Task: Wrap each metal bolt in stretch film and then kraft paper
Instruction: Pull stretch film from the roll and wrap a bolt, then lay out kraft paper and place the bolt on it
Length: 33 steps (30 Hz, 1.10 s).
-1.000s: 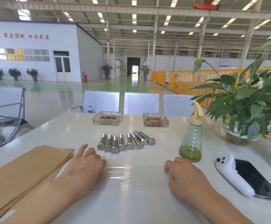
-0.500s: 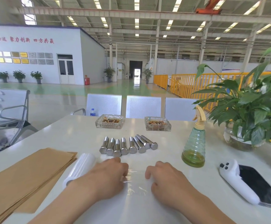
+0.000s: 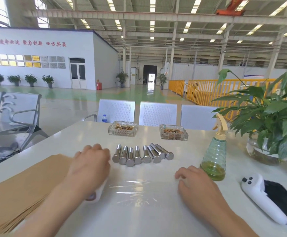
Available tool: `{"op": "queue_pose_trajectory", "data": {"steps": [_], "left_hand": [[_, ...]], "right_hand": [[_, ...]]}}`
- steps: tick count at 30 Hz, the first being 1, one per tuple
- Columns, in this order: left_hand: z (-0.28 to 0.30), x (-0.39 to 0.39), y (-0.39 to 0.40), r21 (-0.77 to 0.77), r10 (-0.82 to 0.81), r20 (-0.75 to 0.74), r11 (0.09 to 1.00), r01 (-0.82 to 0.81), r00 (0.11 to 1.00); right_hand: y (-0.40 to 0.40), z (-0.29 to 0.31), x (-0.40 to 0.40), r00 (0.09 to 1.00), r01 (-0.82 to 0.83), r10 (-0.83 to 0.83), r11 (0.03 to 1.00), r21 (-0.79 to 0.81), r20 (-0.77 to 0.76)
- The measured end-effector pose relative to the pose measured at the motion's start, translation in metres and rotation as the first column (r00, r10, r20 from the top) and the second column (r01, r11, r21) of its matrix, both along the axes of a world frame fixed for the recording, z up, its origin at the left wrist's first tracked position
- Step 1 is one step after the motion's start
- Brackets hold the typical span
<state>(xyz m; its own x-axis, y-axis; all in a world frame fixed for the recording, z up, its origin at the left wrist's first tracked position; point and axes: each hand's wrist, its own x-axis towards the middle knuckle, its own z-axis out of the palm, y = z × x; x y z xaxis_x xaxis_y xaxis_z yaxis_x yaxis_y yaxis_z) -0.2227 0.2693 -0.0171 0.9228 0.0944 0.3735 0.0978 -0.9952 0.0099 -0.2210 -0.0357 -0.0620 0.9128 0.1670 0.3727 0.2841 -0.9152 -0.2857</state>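
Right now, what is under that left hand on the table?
Under the left hand lies a white roll of clear stretch film; only its near end shows. The hand covers the rest, so the grip is unclear.

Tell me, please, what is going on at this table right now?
A person is laying out stretch film on the white table. The left hand is on the film roll, and the right hand rests on the sheet's other edge. Eight metal bolts lie unwrapped in a row beyond it, with the kraft paper stack at the left.
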Motion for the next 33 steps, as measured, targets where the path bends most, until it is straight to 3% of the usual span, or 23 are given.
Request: {"op": "queue_pose_trajectory", "data": {"steps": [4, 7, 15, 20, 33], "left_hand": [[-0.005, 0.014, 0.074, -0.125, 0.223, -0.143, 0.962, -0.241, 0.964], [-0.024, 0.016, 0.102, -0.116, 0.219, -0.302, 0.958, -0.264, 0.928], [-0.031, 0.023, 0.090, -0.166, 0.256, -0.099, 0.948, -0.270, 0.962], [-0.030, 0.027, 0.083, -0.199, 0.268, -0.156, 0.934, -0.296, 0.951], [-0.028, 0.027, 0.078, -0.383, 0.239, -0.114, 0.885, -0.264, 0.964]], "right_hand": [[-0.036, -0.008, 0.003, 0.989, 0.143, -0.147, 0.983, 0.116, 0.026], [-0.045, -0.014, 0.003, 0.989, 0.142, -0.147, 0.976, 0.167, 0.015], [-0.042, -0.018, 0.004, 0.989, 0.143, -0.145, 0.983, 0.114, 0.015], [-0.043, -0.019, 0.005, 0.990, 0.140, -0.141, 0.984, 0.112, 0.006], [-0.043, -0.019, 0.005, 0.991, 0.131, -0.134, 0.986, 0.104, 0.018]]}}
